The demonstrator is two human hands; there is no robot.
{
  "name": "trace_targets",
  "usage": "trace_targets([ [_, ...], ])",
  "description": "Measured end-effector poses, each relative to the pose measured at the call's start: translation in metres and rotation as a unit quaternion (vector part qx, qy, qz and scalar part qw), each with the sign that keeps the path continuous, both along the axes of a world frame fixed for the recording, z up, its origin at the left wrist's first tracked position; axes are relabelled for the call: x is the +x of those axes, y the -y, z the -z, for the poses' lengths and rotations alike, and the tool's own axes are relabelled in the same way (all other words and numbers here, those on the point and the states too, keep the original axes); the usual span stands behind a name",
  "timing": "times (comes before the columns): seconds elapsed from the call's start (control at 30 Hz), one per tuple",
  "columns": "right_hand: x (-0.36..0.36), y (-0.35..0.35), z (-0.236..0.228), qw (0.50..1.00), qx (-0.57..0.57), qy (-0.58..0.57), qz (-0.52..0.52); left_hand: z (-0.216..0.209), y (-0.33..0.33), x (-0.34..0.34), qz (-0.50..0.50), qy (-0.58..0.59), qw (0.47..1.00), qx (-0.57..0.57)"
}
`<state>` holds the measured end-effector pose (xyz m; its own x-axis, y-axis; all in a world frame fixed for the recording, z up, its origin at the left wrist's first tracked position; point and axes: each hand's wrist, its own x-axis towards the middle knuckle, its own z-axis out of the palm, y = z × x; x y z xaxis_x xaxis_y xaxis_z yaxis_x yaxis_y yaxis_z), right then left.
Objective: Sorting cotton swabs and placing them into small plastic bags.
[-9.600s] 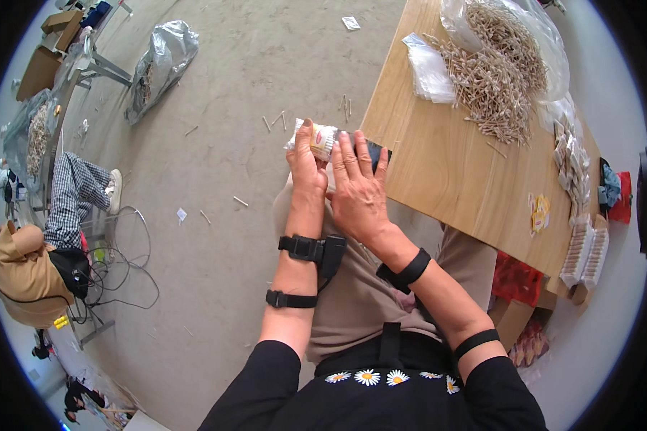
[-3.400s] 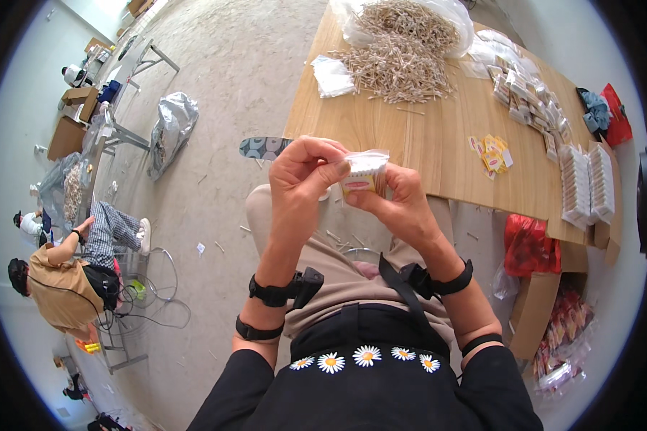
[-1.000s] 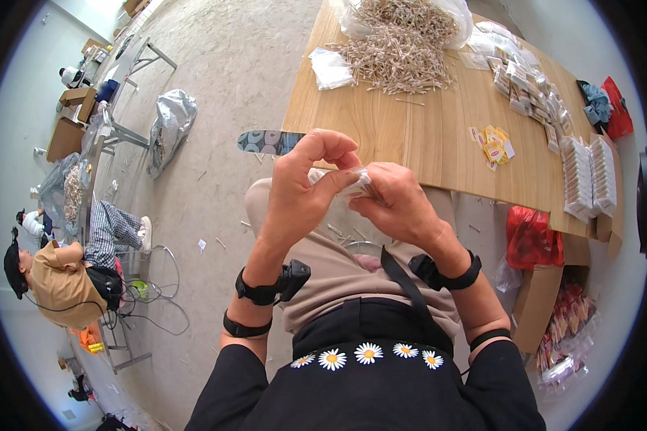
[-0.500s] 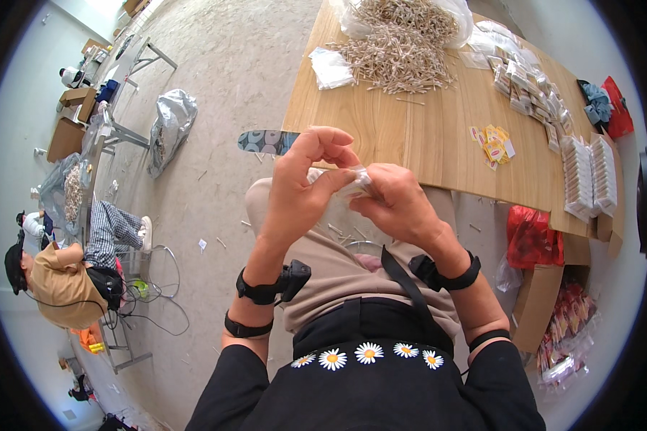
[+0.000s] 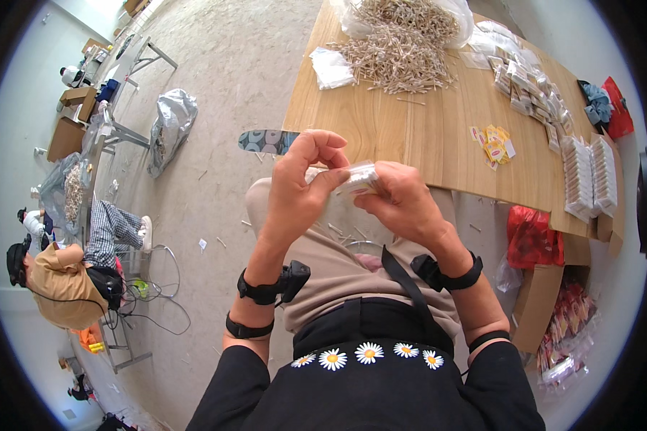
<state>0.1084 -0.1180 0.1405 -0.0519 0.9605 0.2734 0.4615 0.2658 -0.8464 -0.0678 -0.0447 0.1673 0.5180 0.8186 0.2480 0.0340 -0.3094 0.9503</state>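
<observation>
Above my lap, close to the table's front edge, I hold a small clear plastic packet of cotton swabs (image 5: pixel 359 179). My left hand (image 5: pixel 296 190) pinches its left end between thumb and fingers, the other fingers curled above. Its right end is gripped in my right hand (image 5: pixel 406 205), thumb below and fingers folded. White swab tips show through the film between the hands. On the wooden table (image 5: pixel 424 140) lies a big heap of loose cotton swabs (image 5: pixel 399 65). Beside the heap are flat clear bags (image 5: pixel 331 69). Yellow and white cards (image 5: pixel 495 146) are scattered further right.
Filled swab packets (image 5: pixel 530 93) pile up at the table's right, near upright rows of white packs (image 5: pixel 578 176). A red bag (image 5: pixel 534 235) and a cardboard box (image 5: pixel 539 305) stand below. At left, a person in a tan shirt (image 5: pixel 68 287) sits by another table; a silver bag (image 5: pixel 172 129) rests on the floor.
The packet has turned in my hands, so more of its white swab tips show. My right hand has shifted slightly to the right and down.
</observation>
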Motion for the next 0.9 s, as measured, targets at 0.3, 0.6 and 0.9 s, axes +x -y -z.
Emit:
trace_targets([
  [0.3,0.004,0.002,0.005,0.999,-0.008,-0.038,0.004,0.01,-0.002,-0.009,0.008,-0.03,0.999,-0.02],
  [0.6,0.005,0.004,0.004,0.999,-0.026,-0.043,0.002,0.006,-0.002,-0.004,-0.006,0.032,0.997,-0.063],
  [0.9,0.007,-0.003,0.005,0.993,0.052,-0.072,0.071,0.01,-0.001,-0.003,-0.029,0.052,0.995,-0.078],
])
